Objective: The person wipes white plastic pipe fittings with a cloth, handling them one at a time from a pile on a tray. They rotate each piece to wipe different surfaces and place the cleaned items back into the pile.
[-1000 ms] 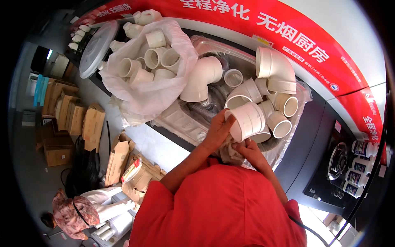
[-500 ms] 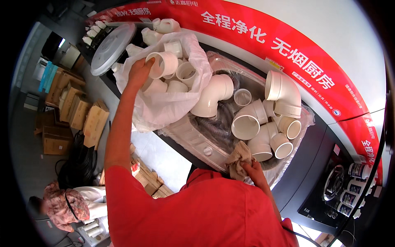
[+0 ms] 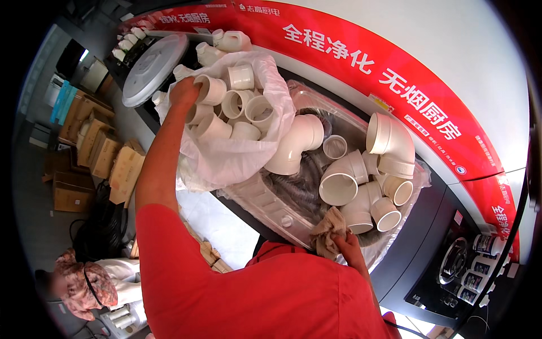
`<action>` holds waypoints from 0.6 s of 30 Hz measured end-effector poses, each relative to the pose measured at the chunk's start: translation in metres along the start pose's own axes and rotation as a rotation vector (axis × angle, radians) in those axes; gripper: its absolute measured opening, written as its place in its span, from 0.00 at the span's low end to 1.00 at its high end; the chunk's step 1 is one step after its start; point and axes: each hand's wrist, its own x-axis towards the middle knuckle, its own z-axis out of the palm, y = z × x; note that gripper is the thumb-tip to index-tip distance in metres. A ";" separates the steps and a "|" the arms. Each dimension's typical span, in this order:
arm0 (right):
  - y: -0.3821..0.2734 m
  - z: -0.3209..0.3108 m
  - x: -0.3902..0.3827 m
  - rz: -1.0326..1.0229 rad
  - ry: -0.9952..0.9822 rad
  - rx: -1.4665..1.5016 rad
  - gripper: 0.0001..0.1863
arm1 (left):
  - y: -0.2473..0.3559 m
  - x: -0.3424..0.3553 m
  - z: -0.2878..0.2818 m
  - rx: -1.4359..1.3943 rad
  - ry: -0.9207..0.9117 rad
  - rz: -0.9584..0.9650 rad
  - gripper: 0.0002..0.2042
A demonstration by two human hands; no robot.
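At the far left of the counter, my left hand [image 3: 185,94] is closed on the left edge of a short white pipe coupling [image 3: 212,91]. This coupling rests among several similar white fittings [image 3: 259,109] inside a translucent plastic bag [image 3: 217,161]. Part of my fingers is hidden behind the coupling's rim. My right hand [image 3: 350,248], low and right of centre, is closed on a crumpled brown cloth [image 3: 327,230]. Beside the cloth, several white elbow pipes [image 3: 339,185] lie in a plastic-lined metal sink [image 3: 265,206].
A large white lid [image 3: 155,68] and white jugs [image 3: 232,40] stand beyond the bag. Cardboard boxes [image 3: 104,150] and a black cable coil [image 3: 101,223] lie on the floor at left, near another person [image 3: 93,282]. A dark cooktop [image 3: 435,282] with white containers is at right.
My left hand has moved left and slightly away, bringing the coupling to the bag's left side and uncovering other fittings. My right hand keeps hold of the cloth, almost unmoved.
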 end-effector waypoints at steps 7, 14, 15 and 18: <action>0.001 0.001 0.000 -0.004 0.015 0.005 0.20 | 0.000 0.013 0.006 0.209 -0.030 -0.032 0.14; -0.001 0.000 0.000 -0.007 -0.028 0.010 0.21 | 0.006 0.022 0.006 0.155 0.014 0.029 0.15; -0.003 0.000 0.001 -0.008 -0.033 0.000 0.21 | 0.001 0.020 0.006 0.095 0.089 0.063 0.16; 0.000 0.002 0.001 -0.054 -0.042 0.040 0.20 | 0.005 0.009 -0.004 -0.020 0.210 0.175 0.15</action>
